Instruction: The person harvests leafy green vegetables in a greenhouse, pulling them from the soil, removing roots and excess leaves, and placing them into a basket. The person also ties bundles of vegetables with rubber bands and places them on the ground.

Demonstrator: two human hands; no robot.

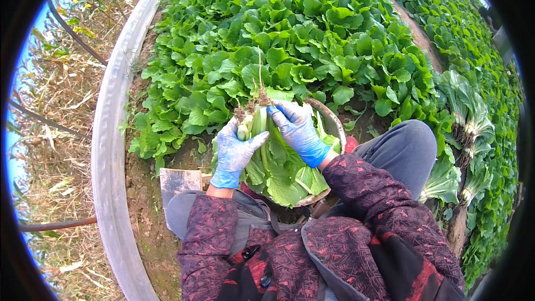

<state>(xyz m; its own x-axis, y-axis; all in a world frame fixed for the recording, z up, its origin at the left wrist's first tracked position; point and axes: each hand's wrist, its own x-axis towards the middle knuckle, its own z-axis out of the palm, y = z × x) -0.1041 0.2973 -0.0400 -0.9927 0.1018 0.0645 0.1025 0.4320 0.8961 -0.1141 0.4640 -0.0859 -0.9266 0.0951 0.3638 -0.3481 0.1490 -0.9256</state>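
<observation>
My left hand (236, 146), in a dirt-smeared blue glove, is wrapped around the pale stem bases of a bunch of leafy greens (273, 175). The bunch is upside down, with soil-caked roots (261, 98) pointing away from me and broad leaves hanging toward my lap. My right hand (299, 131), gloved the same way, grips the bunch's right side near the root end, its thumb against a stem; some of its fingers are hidden. Under the leaves is a round basin (337, 123), its rim showing at the right and near side.
Dense rows of growing greens (292, 29) spread ahead. Tied bunches with roots (470, 121) lie at the right by a soil path (418, 35). A wooden board (182, 179) stands by my left knee. Whitish plastic sheeting (110, 121) edges the bed, with metal hoops (75, 35) and dry stalks beyond.
</observation>
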